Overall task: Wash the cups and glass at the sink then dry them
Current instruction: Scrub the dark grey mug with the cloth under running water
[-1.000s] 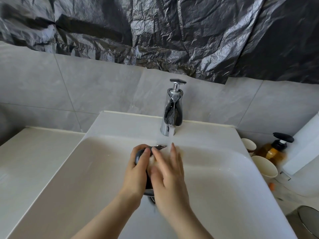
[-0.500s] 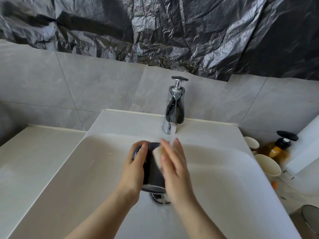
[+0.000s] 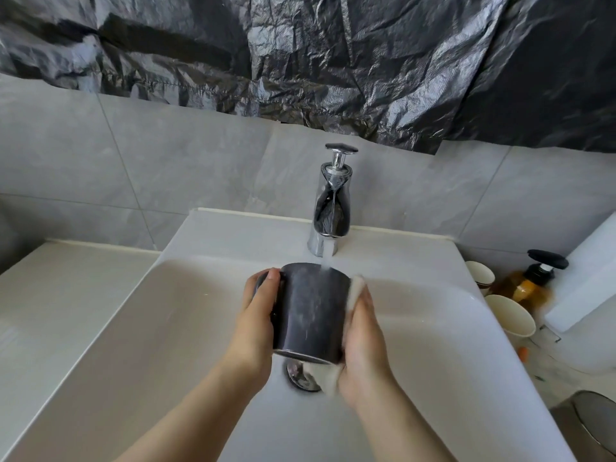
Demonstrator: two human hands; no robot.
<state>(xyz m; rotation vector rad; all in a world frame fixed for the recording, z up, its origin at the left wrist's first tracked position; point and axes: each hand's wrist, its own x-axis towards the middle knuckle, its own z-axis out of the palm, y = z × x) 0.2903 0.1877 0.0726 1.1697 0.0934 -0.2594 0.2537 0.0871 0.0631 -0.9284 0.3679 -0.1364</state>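
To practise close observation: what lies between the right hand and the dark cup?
A pale sponge, which the right hand presses against the dark cup's side, seen in the head view.

White sink [image 3: 150, 345] is filling mid-frame, w/ a chrome tap [image 3: 331, 211] standing on its back ledge, top centre, & a drain [image 3: 300, 378] sitting in the basin floor. At right, the counter [image 3: 546, 391] is carrying a small pale cup [image 3: 480, 275] & a bigger cup [image 3: 510, 315] just beside the sink rim, an amber pump bottle [image 3: 530, 288] behind them & a white roll [image 3: 586, 278] at the far-right edge. Another counter section [image 3: 66, 295] is running along the left.
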